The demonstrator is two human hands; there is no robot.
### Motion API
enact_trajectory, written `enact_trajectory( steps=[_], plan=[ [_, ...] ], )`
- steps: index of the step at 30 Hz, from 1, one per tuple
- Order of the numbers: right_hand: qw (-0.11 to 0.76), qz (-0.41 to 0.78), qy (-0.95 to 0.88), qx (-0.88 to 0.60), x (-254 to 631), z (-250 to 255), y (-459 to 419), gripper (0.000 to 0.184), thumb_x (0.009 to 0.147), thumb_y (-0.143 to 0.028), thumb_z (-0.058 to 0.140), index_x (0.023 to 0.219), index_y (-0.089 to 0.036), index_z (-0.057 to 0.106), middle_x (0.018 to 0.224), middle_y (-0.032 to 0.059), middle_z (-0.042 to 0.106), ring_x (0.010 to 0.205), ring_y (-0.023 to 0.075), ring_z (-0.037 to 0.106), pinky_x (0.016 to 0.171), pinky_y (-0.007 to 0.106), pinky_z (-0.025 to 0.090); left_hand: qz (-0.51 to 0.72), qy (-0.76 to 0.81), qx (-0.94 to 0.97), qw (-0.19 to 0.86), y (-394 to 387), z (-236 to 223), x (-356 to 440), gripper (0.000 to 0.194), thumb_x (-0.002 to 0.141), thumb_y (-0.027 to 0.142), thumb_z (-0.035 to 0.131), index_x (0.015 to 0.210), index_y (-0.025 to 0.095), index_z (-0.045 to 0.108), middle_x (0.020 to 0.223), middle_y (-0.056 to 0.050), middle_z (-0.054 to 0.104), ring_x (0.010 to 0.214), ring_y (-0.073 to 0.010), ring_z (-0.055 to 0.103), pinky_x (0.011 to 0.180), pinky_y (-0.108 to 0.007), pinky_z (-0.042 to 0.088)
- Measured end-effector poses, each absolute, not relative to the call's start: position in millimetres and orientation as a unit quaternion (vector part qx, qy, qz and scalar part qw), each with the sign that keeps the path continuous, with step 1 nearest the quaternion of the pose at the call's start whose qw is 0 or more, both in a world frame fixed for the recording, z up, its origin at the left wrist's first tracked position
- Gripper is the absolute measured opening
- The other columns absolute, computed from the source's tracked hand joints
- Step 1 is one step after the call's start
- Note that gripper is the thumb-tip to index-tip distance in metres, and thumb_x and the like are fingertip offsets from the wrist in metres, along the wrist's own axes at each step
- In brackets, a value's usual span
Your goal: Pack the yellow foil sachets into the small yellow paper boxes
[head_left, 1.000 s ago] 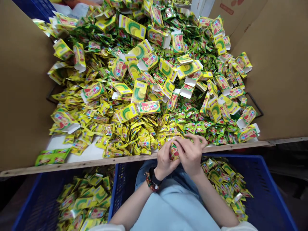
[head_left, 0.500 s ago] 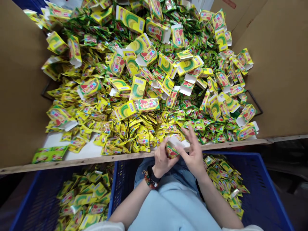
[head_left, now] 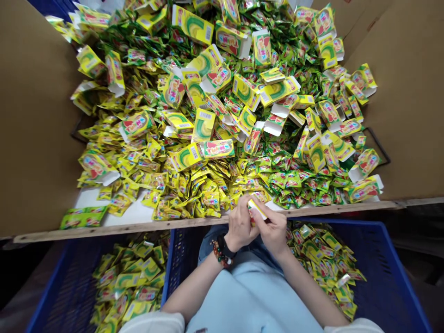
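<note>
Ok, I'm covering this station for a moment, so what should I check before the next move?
1. Small yellow carton held between the left hand and right hand: ok.
2. Carton's contents: cannot tell, the fingers hide them.
3. Beaded bracelet on the left wrist, apart from the carton: ok.
4. Left blue crate and right blue crate below the hands, both holding foil sachets: ok.
5. Hands above the wooden edge, not pressing on it: cannot tell.
</note>
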State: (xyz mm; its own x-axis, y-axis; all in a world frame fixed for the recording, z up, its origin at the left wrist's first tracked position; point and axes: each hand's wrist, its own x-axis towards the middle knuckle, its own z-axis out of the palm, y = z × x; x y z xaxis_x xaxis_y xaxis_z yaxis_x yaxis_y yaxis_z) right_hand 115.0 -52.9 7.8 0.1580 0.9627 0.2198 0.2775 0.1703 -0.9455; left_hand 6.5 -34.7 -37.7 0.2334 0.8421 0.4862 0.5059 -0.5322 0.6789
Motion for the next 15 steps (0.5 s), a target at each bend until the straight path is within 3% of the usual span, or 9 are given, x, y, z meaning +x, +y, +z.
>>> enact_trajectory(
  steps=[5,9,12,15],
  plan=[
    [0.505,0.378,-0.534,-0.563,116.6,11.1,-51.5,0.029,0.090,-0.028,0.057,0.114,-0.025,0.072,0.110,0.0064,0.075,0.098,0.0264,0.073,0.086,0.041,0.060,0.440,0.451,0.754,0.184,-34.5,-42.0,6.6,0.056,0.087,0.033,0.049,0.138,0.016,0.033,0.118,-0.017,0.060,0.106,-0.0292,0.063,0.082,-0.043,0.056],
    [0.469,0.307,-0.661,-0.499,117.4,4.0,-51.8,0.039,0.089,-0.023,0.057,0.128,-0.023,0.063,0.120,0.0095,0.071,0.102,0.0251,0.072,0.086,0.038,0.060,0.460,0.444,0.743,0.198,-34.2,-44.9,7.5,0.050,0.089,0.030,0.044,0.137,0.017,0.035,0.116,-0.017,0.060,0.103,-0.0296,0.064,0.083,-0.044,0.056],
    [0.465,0.260,-0.691,-0.489,118.9,1.3,-54.2,0.038,0.092,-0.020,0.052,0.128,-0.023,0.063,0.115,0.0095,0.073,0.099,0.0232,0.073,0.083,0.036,0.061,0.442,0.438,0.760,0.186,-34.0,-37.2,8.1,0.047,0.090,0.027,0.037,0.136,0.017,0.034,0.114,-0.017,0.060,0.106,-0.0280,0.063,0.083,-0.043,0.055],
    [0.431,0.239,-0.690,-0.531,143.3,6.4,-66.6,0.037,0.094,-0.022,0.049,0.128,-0.025,0.063,0.111,0.0080,0.075,0.088,0.0213,0.074,0.076,0.034,0.061,0.396,0.418,0.797,0.183,-34.7,-15.2,-4.2,0.059,0.088,0.039,0.048,0.140,0.016,0.032,0.123,-0.016,0.056,0.115,-0.0292,0.057,0.091,-0.045,0.052]
  ],
)
